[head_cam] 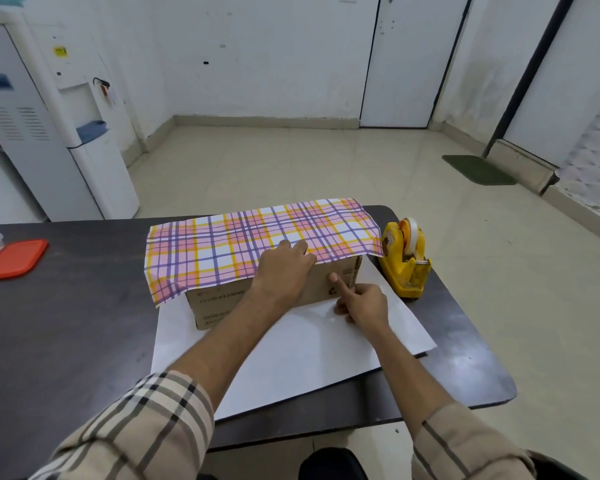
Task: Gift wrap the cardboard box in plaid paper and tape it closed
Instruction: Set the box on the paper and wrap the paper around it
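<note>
Dark smooth table [66, 341]: plaid paper [291, 355], white side up, reaches close to the near edge. Right hand [364, 303] rests on it, forefinger straight against the cardboard box [222, 299], other fingers curled; grip undetermined. Left hand [284, 268] lies flat, pressing the plaid flap over the box top, mid-table. Yellow tape dispenser [404, 261] stands near the right edge.

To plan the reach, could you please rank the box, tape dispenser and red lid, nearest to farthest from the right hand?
1. Box, directly by the right hand.
2. Tape dispenser, to its right.
3. Red lid, far left.
</note>
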